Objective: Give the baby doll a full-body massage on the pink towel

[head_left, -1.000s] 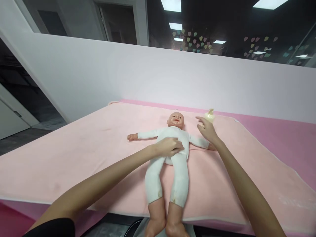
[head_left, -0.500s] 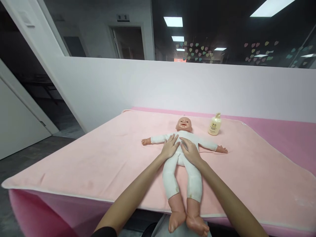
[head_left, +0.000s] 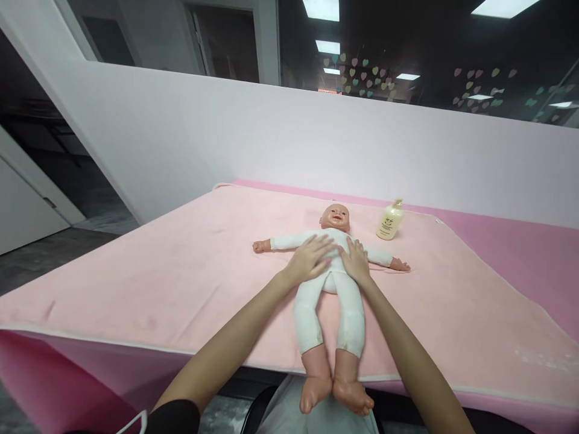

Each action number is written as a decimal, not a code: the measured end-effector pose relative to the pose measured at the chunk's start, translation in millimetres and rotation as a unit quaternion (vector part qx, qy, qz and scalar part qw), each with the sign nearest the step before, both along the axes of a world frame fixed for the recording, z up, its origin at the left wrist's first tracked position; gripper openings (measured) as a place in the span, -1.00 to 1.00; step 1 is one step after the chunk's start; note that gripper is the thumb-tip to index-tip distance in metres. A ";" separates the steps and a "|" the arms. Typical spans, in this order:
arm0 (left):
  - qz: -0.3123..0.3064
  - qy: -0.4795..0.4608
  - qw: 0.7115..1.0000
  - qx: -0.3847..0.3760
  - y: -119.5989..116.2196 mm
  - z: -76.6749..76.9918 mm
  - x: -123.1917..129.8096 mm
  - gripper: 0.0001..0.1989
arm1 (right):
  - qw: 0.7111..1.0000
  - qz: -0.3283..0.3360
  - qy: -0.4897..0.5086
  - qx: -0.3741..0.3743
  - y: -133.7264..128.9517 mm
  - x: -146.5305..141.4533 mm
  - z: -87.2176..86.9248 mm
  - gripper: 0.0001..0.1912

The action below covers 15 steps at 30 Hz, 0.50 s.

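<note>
Lap: your grey-clothed lap point(head_left: 312, 407) is just below the feet of the baby doll point(head_left: 333, 281), at the near edge of the bench point(head_left: 520, 256).
Sleeve: a black sleeve point(head_left: 178, 416) covers your left upper arm, nearer to you than the doll and off to its left.
Doll: it lies on its back on the pink blanket point(head_left: 149, 271), head away from you, both arms stretched out sideways, white cloth body, bare feet reaching past the blanket's near edge.
Left hand: your left hand point(head_left: 310, 259) is open and grasps nothing; it lies palm down on the left side of the doll's torso, fingers spread and slightly blurred.
Right hand: your right hand point(head_left: 355, 261) is also open, gripping nothing, laid over the right side of the doll's torso, its fingers pointing towards the chest.
Bottle: a pale yellow pump bottle point(head_left: 389, 221) stands on the blanket to the right of the doll's head, apart from both your hands; its small print is unreadable.
Wall: a white partition wall point(head_left: 316, 144) rises beyond the doll's head.
Glass: above that, a dark window point(head_left: 425, 36) carries heart-shaped stickers point(head_left: 362, 78).
</note>
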<state>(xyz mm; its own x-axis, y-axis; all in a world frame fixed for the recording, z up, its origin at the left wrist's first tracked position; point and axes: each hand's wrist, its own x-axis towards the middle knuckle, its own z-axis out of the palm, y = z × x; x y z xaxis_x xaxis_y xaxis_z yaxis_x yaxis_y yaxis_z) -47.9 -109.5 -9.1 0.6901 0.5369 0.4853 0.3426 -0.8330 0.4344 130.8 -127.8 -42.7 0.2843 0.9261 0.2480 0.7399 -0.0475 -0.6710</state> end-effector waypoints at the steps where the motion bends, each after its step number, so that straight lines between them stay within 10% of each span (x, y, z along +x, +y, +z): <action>1: -0.055 0.048 0.997 0.011 -2.2 4.2 0.4 -0.58 | 0.999 -0.006 0.026 0.019 3.2 3.2 -5.1 -0.34; 4: -0.106 0.118 0.987 -0.012 -2.5 7.7 3.1 -0.58 | 0.991 -0.017 0.116 0.060 11.7 9.4 -13.9 -0.44; 9: 0.088 0.062 0.987 -0.122 15.5 -13.7 6.3 -0.47 | 0.962 -0.047 0.249 0.099 3.4 4.1 1.3 -0.42; 15: 0.245 -0.137 0.931 -0.233 29.3 -37.9 9.2 -0.42 | 0.939 0.332 -0.043 0.083 -25.9 -19.9 32.9 -0.57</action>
<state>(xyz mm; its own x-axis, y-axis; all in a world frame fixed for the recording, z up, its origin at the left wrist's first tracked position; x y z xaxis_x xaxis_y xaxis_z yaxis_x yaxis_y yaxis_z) -38.8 -80.2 -47.0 0.1915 0.9511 0.2424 0.4557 -0.3049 0.8363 110.9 -153.8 -9.8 -0.3695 0.8385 0.4005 0.6214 0.5434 -0.5644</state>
